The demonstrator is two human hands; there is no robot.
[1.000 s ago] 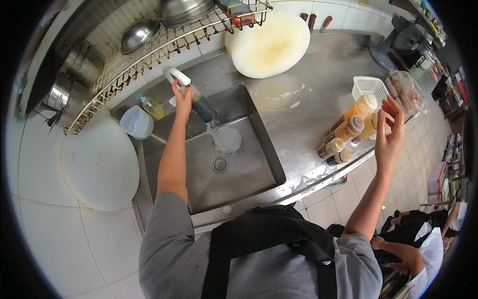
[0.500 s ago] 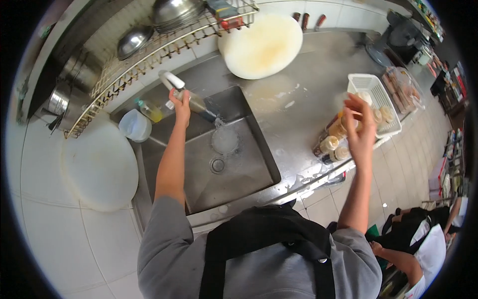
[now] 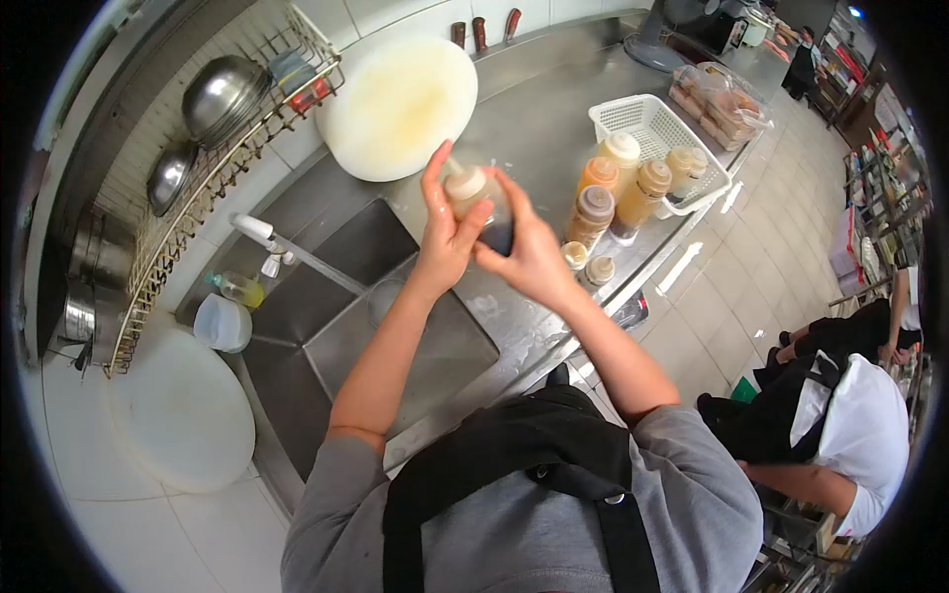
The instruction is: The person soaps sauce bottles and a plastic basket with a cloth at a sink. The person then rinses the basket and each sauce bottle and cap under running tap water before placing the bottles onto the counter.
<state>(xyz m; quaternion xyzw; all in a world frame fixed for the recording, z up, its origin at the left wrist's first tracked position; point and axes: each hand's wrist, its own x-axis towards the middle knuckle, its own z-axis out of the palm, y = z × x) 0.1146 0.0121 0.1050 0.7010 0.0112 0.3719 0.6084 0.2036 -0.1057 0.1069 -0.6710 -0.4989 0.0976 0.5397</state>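
Note:
Both my hands are raised over the right side of the sink [image 3: 450, 341], around a squeeze bottle [image 3: 465, 185] with a pale cap and dark contents. My left hand [image 3: 450, 242] grips it from the left, fingers bent round its side. From the right, my right hand [image 3: 529, 252] closes on its lower part. The bottle is tilted, and my fingers hide part of its body. Below and to the left, the white-handled tap [image 3: 252, 227] sends a stream toward a round clear shape [image 3: 386, 299] in the sink.
Several squeeze bottles [image 3: 596, 215] stand right of my hands beside a white basket [image 3: 647, 124]. A round white board [image 3: 400, 109] leans at the back wall; another board [image 3: 183, 415] lies left. A wire rack [image 3: 222, 188] holds metal bowls. A co-worker [image 3: 850, 415] is at right.
My left hand has left the tap and moved right to the squeeze bottle. My right hand has come left from the group of bottles, and both now hold the bottle. The view has shifted.

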